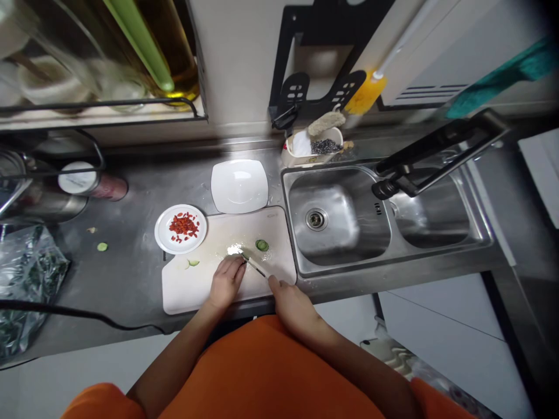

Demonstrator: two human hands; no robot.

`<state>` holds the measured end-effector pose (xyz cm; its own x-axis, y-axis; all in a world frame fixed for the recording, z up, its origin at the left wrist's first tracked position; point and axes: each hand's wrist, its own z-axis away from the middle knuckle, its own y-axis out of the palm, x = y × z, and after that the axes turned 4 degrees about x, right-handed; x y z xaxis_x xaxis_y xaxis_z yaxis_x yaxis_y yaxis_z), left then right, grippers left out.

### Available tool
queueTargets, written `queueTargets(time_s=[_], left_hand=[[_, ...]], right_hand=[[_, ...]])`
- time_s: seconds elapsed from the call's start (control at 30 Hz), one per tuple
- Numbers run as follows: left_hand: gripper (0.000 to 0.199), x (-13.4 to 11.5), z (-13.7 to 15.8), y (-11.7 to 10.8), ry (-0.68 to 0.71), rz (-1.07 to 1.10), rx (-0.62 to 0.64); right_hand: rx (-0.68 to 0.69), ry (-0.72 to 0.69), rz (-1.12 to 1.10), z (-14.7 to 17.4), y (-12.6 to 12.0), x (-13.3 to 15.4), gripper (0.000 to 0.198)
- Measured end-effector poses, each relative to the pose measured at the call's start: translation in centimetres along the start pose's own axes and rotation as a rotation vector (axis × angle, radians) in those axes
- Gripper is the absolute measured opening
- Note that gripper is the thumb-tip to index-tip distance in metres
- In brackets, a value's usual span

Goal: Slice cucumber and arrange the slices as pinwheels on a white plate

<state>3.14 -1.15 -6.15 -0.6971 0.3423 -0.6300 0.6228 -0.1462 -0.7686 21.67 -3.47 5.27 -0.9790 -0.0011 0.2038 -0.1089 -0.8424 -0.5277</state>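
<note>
My right hand (pixel 293 304) is closed around the handle of a kitchen knife (pixel 255 266), whose thin blade points up and left over the pale cutting board (pixel 187 291). The fingers of my left hand (pixel 226 280) are curled together on the board, touching or very near the blade's tip; whatever lies under them is hidden. Just beyond the knife is a small stack of green cucumber slices (pixel 262 245). Thin pale-green trimmings (pixel 193 263) lie toward the board's left side. Wet shine shows near the blade.
A white plate with red berries (pixel 184 226) overlaps the board's back left corner; an empty white square dish (pixel 240 186) stands behind. At right is a double steel sink (pixel 340 215) with a black faucet (pixel 414 163). A plastic bag (pixel 30 279) and a jar (pixel 94 181) are at left.
</note>
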Motion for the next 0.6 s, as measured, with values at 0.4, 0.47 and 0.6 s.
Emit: queueTargets(time_s=[0.4, 0.47, 0.6], left_hand=[[0.018, 0.1, 0.01, 0.16, 0.005, 0.004, -0.007], [0.018, 0.11, 0.0, 0.14, 0.004, 0.006, -0.01], [0.018, 0.14, -0.03, 0.09, -0.007, 0.015, 0.0]], right_hand=[[0.026, -0.01, -0.038, -0.14, -0.91, 0.08, 0.037], [0.032, -0.021, -0.038, -0.38, -0.84, 0.03, 0.036], [0.028, -0.039, -0.039, -0.96, -0.49, -0.1, 0.037]])
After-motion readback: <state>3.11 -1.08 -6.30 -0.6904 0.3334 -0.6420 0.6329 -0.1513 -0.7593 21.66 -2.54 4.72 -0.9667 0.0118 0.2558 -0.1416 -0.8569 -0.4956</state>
